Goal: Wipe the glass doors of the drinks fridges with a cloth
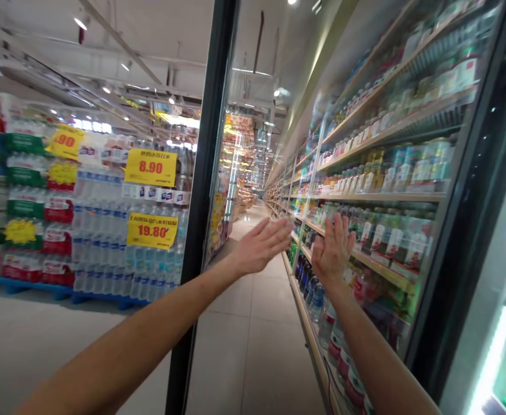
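Observation:
A tall glass door (pixel 253 323) with a dark frame stands in front of me. My left hand (pixel 264 245) is raised before the pane with its fingers stretched out towards the right. Its fingertips are close to the glass, and I cannot tell whether they touch it. My right hand (pixel 333 248) is up in front of the same pane, fingers upright and somewhat apart. Neither hand holds anything. Rows of bottles (pixel 395 236) on shelves show in the glass behind the right hand; whether they are seen through it or mirrored is unclear.
To the left, shrink-wrapped water bottles (pixel 101 230) stand stacked on a blue pallet (pixel 106 300), with yellow price signs (pixel 151 167). The door's dark edge (pixel 205 144) rises beside the left forearm. A lit cooler interior (pixel 495 357) shows at the far right. Pale floor tiles (pixel 231 357) run down the aisle.

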`<state>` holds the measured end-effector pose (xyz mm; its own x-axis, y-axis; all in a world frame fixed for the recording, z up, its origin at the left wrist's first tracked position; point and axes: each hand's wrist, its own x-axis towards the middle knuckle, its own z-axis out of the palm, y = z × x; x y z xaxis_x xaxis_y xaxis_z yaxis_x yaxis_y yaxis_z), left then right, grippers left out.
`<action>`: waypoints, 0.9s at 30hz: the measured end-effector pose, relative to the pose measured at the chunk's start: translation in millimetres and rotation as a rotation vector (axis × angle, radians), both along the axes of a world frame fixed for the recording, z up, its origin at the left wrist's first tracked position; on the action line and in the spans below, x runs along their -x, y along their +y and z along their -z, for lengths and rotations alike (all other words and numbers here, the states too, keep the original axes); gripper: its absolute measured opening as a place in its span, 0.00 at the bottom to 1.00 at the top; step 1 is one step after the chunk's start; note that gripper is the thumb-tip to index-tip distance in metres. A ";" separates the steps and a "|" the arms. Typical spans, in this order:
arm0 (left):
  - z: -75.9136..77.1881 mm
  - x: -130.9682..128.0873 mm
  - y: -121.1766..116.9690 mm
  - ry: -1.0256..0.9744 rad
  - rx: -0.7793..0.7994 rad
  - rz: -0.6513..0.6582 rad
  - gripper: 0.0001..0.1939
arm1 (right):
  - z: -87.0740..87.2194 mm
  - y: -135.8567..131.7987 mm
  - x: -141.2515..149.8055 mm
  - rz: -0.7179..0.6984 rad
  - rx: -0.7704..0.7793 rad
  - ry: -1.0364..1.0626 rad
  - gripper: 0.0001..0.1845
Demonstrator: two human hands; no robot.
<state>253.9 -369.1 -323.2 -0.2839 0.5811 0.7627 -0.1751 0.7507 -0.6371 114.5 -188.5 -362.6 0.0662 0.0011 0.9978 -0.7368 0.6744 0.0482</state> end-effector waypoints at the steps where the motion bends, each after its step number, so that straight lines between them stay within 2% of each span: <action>1: 0.5 0.2 1.2 0.037 -0.076 -0.009 0.20 | 0.0 0.1 0.0 -0.001 -0.001 -0.001 0.27; 3: 1.5 0.3 2.4 0.227 -0.334 -0.017 0.18 | 0.2 0.1 0.5 -0.005 0.001 -0.004 0.27; 4: 2.9 0.5 3.2 0.284 -0.391 -0.011 0.17 | 0.3 0.0 0.8 -0.007 0.005 -0.006 0.27; 5: 5.4 1.1 4.7 0.271 -0.345 0.003 0.18 | 0.5 0.0 1.2 -0.010 0.009 -0.009 0.27; 8: 12.7 5.3 11.7 0.005 0.062 0.023 0.19 | 1.2 0.0 1.6 -0.021 0.008 -0.013 0.28; 9: 12.3 7.6 14.0 -0.043 0.117 0.010 0.19 | 1.4 0.0 1.4 -0.026 0.007 -0.012 0.27; 10: 10.0 10.3 16.1 -0.032 0.087 -0.010 0.19 | 1.7 0.0 1.0 -0.031 0.009 -0.011 0.27; 13: -3.2 20.2 22.7 0.197 -0.250 -0.040 0.18 | 2.6 0.2 -0.4 -0.045 0.027 -0.015 0.27; 14: -6.6 23.8 25.7 0.221 -0.289 -0.033 0.18 | 2.9 0.5 -0.6 -0.049 0.031 -0.017 0.27; 15: -8.8 27.2 28.9 0.192 -0.251 -0.020 0.18 | 3.3 0.9 -0.7 -0.054 0.030 -0.017 0.28; 18: -14.6 34.3 37.1 -0.034 0.062 0.026 0.18 | 4.0 3.6 0.7 -0.080 0.029 -0.017 0.29; 19: -19.0 35.1 38.4 -0.069 0.094 0.030 0.18 | 3.9 5.0 1.8 -0.086 0.027 -0.022 0.29; 20: -25.0 35.3 39.0 -0.059 0.051 0.028 0.18 | 3.7 6.6 3.0 -0.088 0.026 -0.028 0.29; 23: -42.4 34.3 39.4 0.106 -0.301 0.001 0.19 | 2.5 11.9 7.6 -0.069 0.047 -0.040 0.29; 24: -43.8 34.1 39.9 0.130 -0.348 -0.004 0.19 | 2.1 13.4 9.1 -0.061 0.064 -0.040 0.29; 25: -42.1 34.0 40.4 0.109 -0.309 -0.004 0.20 | 1.8 14.8 10.4 -0.056 0.087 -0.039 0.28; 27: -32.6 33.5 40.6 -0.042 -0.037 0.018 0.21 | 2.1 16.7 12.2 -0.052 0.110 -0.032 0.28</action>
<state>220.4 -328.5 -290.6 -0.3058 0.5579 0.7715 -0.1356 0.7765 -0.6153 102.3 -171.8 -364.7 0.0314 0.1136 0.9930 -0.7709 0.6351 -0.0483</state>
